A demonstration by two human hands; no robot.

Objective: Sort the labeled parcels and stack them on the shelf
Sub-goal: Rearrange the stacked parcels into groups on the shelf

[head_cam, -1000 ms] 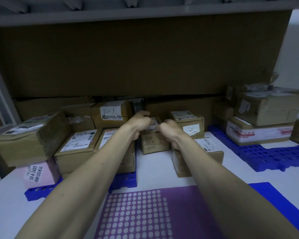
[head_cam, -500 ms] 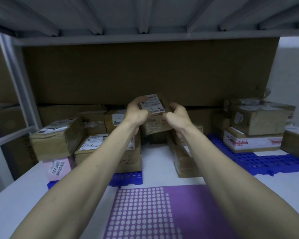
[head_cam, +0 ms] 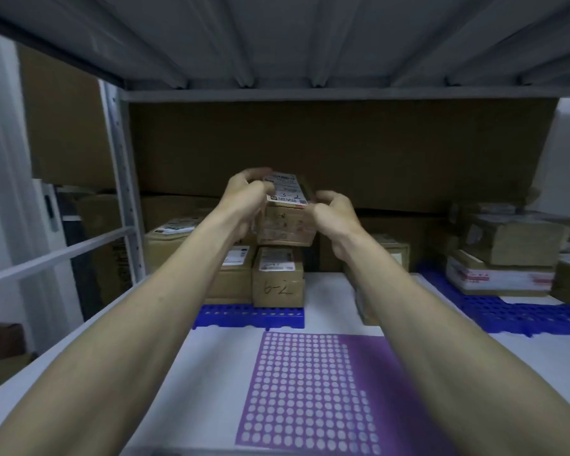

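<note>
At frame centre, the left hand (head_cam: 244, 195) and right hand (head_cam: 334, 215) are clamping the small taped brown cardboard parcel (head_cam: 285, 222) by its ends, aloft above the marked brown carton (head_cam: 278, 278); risk: the slick tape is inviting slippage onto that stack.

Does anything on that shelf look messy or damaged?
Mostly tidy. The brown cardboard parcels stacked on the right sit crooked and look crumpled, wrapped in wrinkled tape. Both hands hold a small labelled cardboard box in the air.
</note>
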